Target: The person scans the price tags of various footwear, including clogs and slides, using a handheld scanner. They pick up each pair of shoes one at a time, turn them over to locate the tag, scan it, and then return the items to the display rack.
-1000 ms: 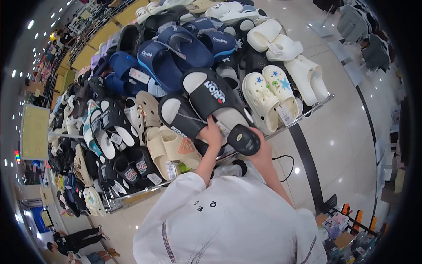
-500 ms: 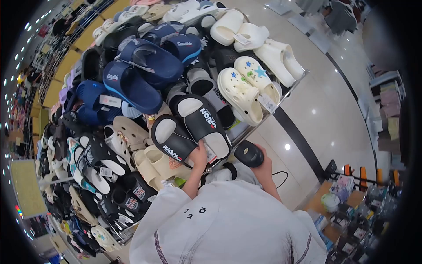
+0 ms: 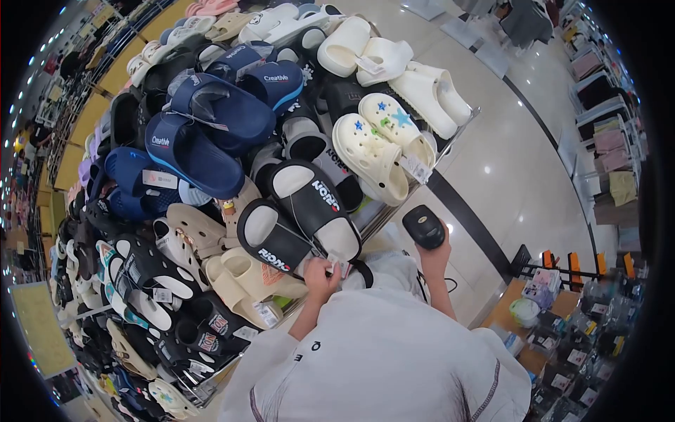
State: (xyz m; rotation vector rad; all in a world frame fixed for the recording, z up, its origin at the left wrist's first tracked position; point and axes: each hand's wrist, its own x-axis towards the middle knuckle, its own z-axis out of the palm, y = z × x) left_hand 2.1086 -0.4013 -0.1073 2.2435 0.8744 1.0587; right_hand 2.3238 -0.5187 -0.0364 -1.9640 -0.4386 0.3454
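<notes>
My left hand [image 3: 322, 278] is closed, its fingertips pinching a price tag [image 3: 342, 266] at the heel end of a pair of slides. The pair is black and white with "ORION" lettering: one slide [image 3: 316, 204] points away from me, and the other slide [image 3: 271, 239] sits to its left. My right hand [image 3: 434, 254] grips a black handheld barcode scanner [image 3: 422, 226] upright, to the right of the slides and apart from them. A dark cord hangs below that hand.
A rack heaped with footwear fills the left and centre: navy slides [image 3: 193, 155], cream clogs [image 3: 373, 151] with star charms, white clogs [image 3: 432, 98] and beige slides [image 3: 246, 274]. The rack's metal edge [image 3: 397, 211] runs beside me. Packaged goods [image 3: 562, 337] hang at lower right.
My left hand has shifted from the slide's heel to pinch the tag. The right hand has moved right and up a little with the scanner. The whole view has turned slightly.
</notes>
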